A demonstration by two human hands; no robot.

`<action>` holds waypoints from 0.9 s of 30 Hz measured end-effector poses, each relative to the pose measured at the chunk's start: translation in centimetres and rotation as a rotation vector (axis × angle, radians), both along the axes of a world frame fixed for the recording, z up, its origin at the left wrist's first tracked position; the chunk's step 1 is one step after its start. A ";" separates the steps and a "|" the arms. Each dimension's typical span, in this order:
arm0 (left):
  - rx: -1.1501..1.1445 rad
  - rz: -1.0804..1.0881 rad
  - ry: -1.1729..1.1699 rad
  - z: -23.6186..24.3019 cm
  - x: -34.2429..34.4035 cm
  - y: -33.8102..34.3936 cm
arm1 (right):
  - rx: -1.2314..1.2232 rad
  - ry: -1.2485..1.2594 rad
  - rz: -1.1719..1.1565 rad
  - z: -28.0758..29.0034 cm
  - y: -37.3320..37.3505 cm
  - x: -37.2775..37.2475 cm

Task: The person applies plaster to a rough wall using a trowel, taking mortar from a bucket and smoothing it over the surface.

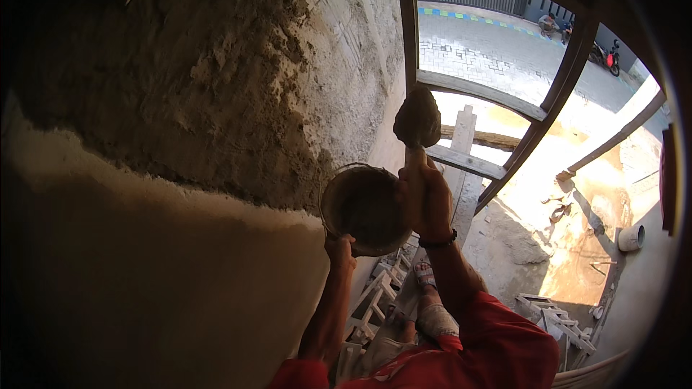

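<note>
My left hand (340, 251) is closed on the near rim of a round bucket (378, 251), which is tilted so that I look down into it. Grey mortar (367, 205) seems to lie inside, though the interior is dark. Just right of the bucket, my right hand (435, 200) grips the handle of a trowel (415, 155). The trowel points up and away from me, and a dark lump of mortar (418, 117) covers its blade. To the left rises a wall with rough, wet-looking plaster (216, 94) above a smoother band (158, 259).
Wooden framing (497, 94) stands ahead to the right, with a plank (465, 166) beside it. Small ladder-like wooden frames (559, 320) lie far below. A white pipe (631, 238) juts from the right wall. Beyond are a paved street, people and a motorcycle (609, 57).
</note>
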State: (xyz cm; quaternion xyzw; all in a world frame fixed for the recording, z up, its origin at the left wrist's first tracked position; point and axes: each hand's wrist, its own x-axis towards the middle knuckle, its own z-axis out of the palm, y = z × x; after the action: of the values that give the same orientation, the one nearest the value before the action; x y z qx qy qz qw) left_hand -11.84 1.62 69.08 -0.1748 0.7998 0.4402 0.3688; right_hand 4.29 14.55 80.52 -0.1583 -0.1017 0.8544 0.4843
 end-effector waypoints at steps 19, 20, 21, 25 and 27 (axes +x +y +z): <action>0.219 0.027 -0.022 -5.7 -0.5 -8.6 | 0.559 -0.495 -1.255 11.4 15.8 -8.1; 0.212 0.050 -0.019 -5.0 -0.5 -8.9 | 0.595 -0.448 -1.227 12.0 16.8 -10.0; 0.204 0.074 -0.012 -4.3 -0.5 -9.2 | 0.579 -0.518 -1.218 11.7 19.1 -13.0; 0.180 0.055 -0.013 -5.7 -0.2 -7.8 | 0.898 -1.061 -1.345 11.6 31.2 -25.8; 0.101 0.124 0.000 -7.9 -0.1 -9.0 | 1.026 -1.377 -0.650 9.7 32.9 -29.0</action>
State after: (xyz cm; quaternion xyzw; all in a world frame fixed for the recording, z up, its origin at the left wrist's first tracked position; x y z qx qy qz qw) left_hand -11.95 -7.36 61.20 -0.2050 0.7642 0.5022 0.3490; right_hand -24.68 47.45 90.19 -0.4187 -0.6852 0.2430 0.5442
